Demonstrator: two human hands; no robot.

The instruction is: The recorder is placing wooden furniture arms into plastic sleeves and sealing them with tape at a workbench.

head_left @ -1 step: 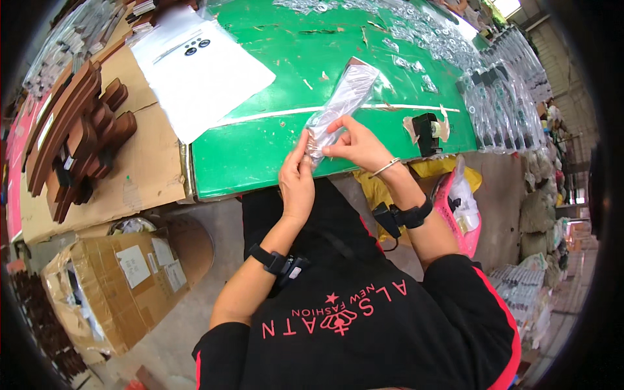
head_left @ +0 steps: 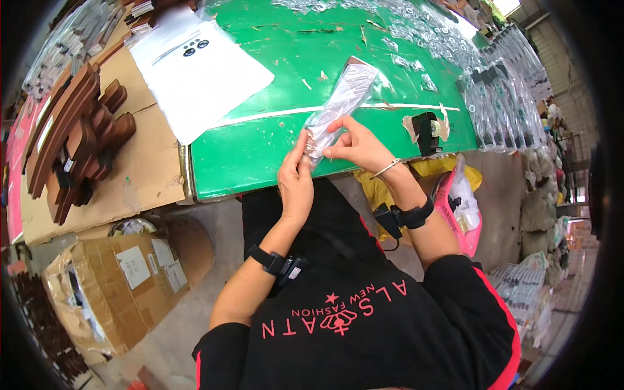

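Note:
A long, flat item in a clear plastic bag (head_left: 344, 97) lies slanting across the near part of the green tabletop (head_left: 253, 166). Brown shows at its far end; the rest is veiled by glare on the plastic. My left hand (head_left: 298, 185) grips the near end of the bag from the left, thumb and fingers closed on it. From the right, my right hand (head_left: 364, 149) pinches the same end of the plastic between thumb and forefinger.
To the right stands a black tape dispenser (head_left: 426, 133). Bagged pieces (head_left: 500, 107) hang over the right edge, and small clear packets (head_left: 432, 39) spread behind. At left are white plastic sheets (head_left: 214, 84) and stacked brown curved pieces (head_left: 81, 140). A cardboard box (head_left: 107, 296) sits below.

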